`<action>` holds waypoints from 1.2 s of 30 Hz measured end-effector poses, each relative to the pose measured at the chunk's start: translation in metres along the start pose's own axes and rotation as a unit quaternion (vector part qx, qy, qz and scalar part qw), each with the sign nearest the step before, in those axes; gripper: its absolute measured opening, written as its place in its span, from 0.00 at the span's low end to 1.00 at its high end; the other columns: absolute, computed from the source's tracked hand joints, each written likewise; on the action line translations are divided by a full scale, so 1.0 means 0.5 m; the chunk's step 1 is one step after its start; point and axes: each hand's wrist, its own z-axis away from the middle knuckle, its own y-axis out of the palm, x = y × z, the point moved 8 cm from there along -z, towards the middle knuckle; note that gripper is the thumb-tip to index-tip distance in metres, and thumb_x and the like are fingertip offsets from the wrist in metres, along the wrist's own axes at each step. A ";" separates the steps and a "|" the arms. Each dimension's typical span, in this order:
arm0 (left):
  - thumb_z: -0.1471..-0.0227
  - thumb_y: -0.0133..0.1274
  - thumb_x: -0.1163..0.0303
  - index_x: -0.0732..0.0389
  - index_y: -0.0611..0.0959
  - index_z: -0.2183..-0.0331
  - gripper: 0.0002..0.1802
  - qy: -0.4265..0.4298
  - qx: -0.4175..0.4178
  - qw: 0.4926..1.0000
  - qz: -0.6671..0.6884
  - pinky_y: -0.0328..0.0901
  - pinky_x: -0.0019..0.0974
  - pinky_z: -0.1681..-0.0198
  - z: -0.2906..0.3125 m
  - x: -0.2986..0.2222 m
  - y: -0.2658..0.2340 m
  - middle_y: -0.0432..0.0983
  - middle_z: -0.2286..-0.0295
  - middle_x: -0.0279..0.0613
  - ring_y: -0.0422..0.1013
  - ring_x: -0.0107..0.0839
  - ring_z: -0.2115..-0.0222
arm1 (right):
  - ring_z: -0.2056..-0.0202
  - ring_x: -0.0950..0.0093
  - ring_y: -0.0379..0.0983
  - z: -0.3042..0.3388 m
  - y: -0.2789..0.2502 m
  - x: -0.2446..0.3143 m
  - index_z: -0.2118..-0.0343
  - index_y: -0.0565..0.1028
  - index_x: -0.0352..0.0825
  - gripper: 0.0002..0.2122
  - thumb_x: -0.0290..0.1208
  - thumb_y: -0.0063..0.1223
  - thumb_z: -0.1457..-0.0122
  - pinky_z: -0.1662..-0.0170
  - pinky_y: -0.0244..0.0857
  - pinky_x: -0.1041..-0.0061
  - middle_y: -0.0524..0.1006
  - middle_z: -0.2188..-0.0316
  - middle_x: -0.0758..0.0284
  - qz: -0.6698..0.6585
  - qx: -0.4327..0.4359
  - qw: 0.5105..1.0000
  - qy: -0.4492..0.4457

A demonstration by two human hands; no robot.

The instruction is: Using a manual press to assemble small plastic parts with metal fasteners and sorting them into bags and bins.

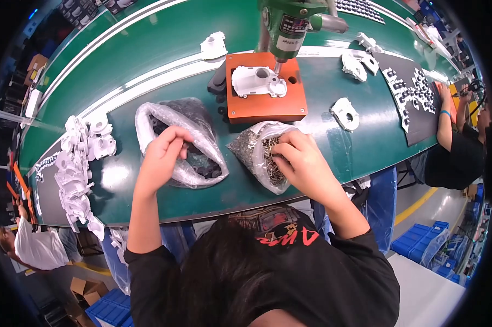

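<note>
My left hand (167,155) hovers at the mouth of a clear plastic bag (145,125) of small black parts (202,163). Its fingers are curled together in a pinch, and whatever may be between them is too small to make out. My right hand (300,161) dips its fingertips into a second clear bag (248,152), filled with small brass-coloured screws (272,163). Thumb and fingers are closed there, with their tips partly hidden among the screws. Behind the bags, a white plastic housing (251,82) lies on an orange fixture block (267,111), under a green screwdriving machine (289,27).
White housings (74,174) are heaped at the left; a single housing (345,114) lies right of the fixture. A dark mat (414,122) at the right bears rows of white-and-black parts. Nearby, a co-worker's arm (445,117) rests at the bench. Blue crates (420,240) stand on the floor.
</note>
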 end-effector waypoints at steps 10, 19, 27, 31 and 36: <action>0.51 0.53 0.73 0.68 0.74 0.66 0.10 0.106 -0.088 0.985 0.106 0.64 0.26 0.67 -0.277 -0.125 0.039 0.73 0.71 0.39 0.70 0.24 0.70 | 0.66 0.66 0.68 -0.001 -0.009 -0.012 0.71 0.72 0.33 0.07 0.19 0.55 0.54 0.61 0.58 0.71 0.71 0.70 0.65 -0.052 -0.024 0.998 0.010; 0.55 0.58 0.68 0.68 0.80 0.69 0.12 -0.035 0.171 0.975 -0.135 0.64 0.28 0.70 -0.445 -0.100 0.169 0.76 0.74 0.39 0.70 0.24 0.73 | 0.67 0.76 0.71 0.031 -0.053 -0.104 0.65 0.71 0.27 0.04 0.17 0.45 0.43 0.62 0.66 0.78 0.73 0.66 0.60 -0.325 -0.174 0.926 0.076; 0.61 0.61 0.71 0.60 0.79 0.64 0.17 0.025 0.249 0.956 -0.150 0.64 0.32 0.58 -0.426 -0.163 0.209 0.77 0.66 0.37 0.71 0.29 0.63 | 0.71 0.83 0.67 0.020 -0.077 -0.182 0.64 0.72 0.28 0.05 0.19 0.49 0.44 0.67 0.62 0.85 0.71 0.71 0.69 -0.369 -0.210 0.891 0.163; 0.60 0.60 0.72 0.60 0.79 0.63 0.17 0.043 0.253 0.952 -0.165 0.64 0.33 0.57 -0.429 -0.151 0.215 0.77 0.65 0.38 0.71 0.29 0.63 | 0.70 0.84 0.66 0.004 -0.064 -0.204 0.64 0.72 0.28 0.06 0.19 0.51 0.46 0.66 0.61 0.85 0.71 0.70 0.70 -0.409 -0.171 0.874 0.199; 0.57 0.56 0.73 0.60 0.77 0.61 0.16 0.039 0.127 0.976 -0.175 0.64 0.36 0.57 -0.400 -0.137 0.175 0.77 0.65 0.39 0.71 0.31 0.63 | 0.69 0.83 0.67 -0.031 -0.062 -0.231 0.64 0.74 0.28 0.06 0.20 0.51 0.46 0.65 0.61 0.84 0.71 0.68 0.69 -0.425 -0.149 0.872 0.192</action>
